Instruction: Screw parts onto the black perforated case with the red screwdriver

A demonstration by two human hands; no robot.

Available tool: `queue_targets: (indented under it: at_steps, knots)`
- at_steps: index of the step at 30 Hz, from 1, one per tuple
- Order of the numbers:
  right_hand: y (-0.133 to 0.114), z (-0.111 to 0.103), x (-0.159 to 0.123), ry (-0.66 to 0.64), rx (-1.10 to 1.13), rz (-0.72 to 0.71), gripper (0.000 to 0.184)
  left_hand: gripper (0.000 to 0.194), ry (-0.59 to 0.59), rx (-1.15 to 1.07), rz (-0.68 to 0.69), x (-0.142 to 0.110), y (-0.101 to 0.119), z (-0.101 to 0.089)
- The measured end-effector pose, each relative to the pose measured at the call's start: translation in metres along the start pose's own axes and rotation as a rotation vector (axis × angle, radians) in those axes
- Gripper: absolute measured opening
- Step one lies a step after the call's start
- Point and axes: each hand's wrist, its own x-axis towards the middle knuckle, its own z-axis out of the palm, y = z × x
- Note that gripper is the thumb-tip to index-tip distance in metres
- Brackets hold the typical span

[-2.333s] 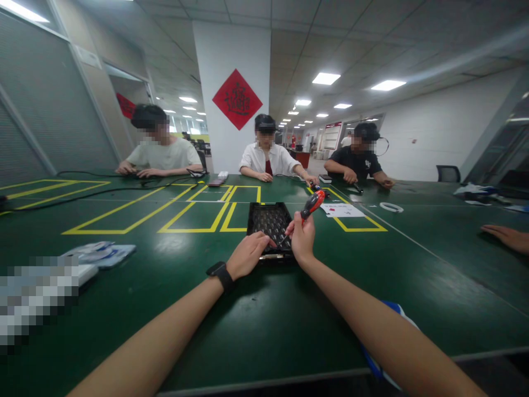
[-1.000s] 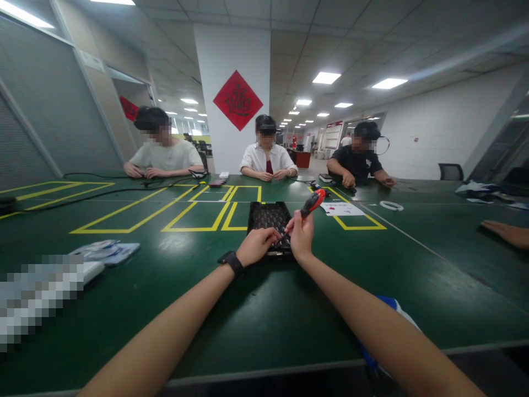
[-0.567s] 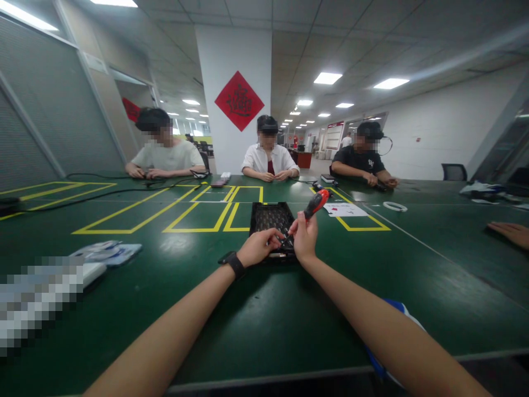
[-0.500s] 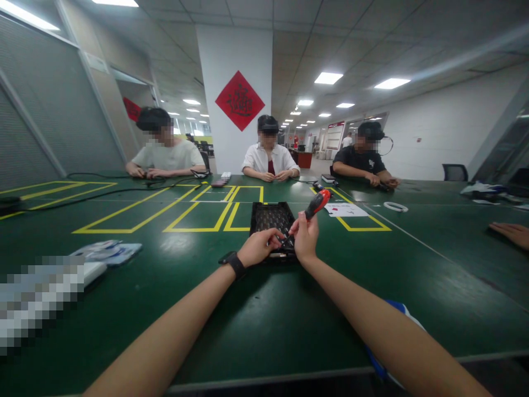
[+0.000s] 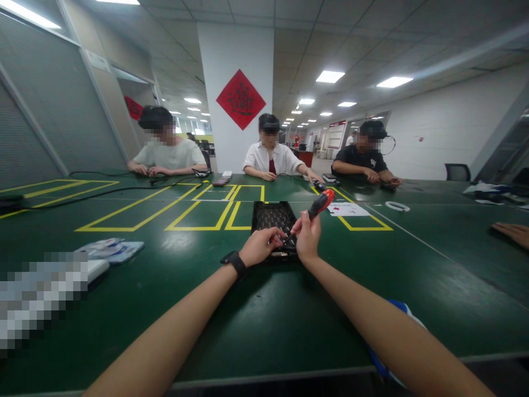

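In my right hand (image 5: 308, 237) is a screwdriver (image 5: 321, 204) with a red and black handle. It is tilted, handle up to the right, its shaft pointing down to the left toward my left fingers. My left hand (image 5: 261, 245), a dark band on its wrist, has thumb and fingers pinched together at the shaft's lower end. Whatever they hold is too small to make out. Both hands are over the near part of a black case (image 5: 259, 212) on the green table. Several small metallic pieces sit in rows inside the case; my hands hide part of it.
Yellow tape rectangles (image 5: 190, 227) mark the green table (image 5: 136, 320). A white paper (image 5: 349, 209) and a white ring (image 5: 397, 206) lie beyond my right hand. Flat packets (image 5: 111, 249) lie left. Three people sit across; another person's hand (image 5: 512, 234) rests at right.
My left hand has moved from lying over the case's near left edge to a pinch at the screwdriver's lower end. The person opposite has drawn an arm back, then reached out again.
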Motion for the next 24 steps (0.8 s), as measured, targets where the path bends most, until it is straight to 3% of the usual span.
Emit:
queue_targets:
  at_steps: [7, 12, 18, 24]
  knots:
    - [-0.001, -0.001, 0.0, 0.006, 0.009, -0.007, 0.026, 0.021, 0.011, 0.014, 0.017, 0.0, -0.002, 0.002]
    - [-0.007, 0.001, -0.001, -0.01, 0.046, 0.0, 0.028, 0.017, 0.1, 0.144, 0.078, -0.002, 0.008, -0.002]
    - [-0.015, 0.004, -0.004, -0.096, 0.092, -0.008, 0.024, 0.018, 0.173, 0.3, 0.087, 0.001, 0.022, 0.001]
    - [-0.017, 0.005, -0.007, -0.246, 0.21, 0.05, 0.025, 0.014, 0.147, 0.197, 0.065, 0.002, 0.015, 0.005]
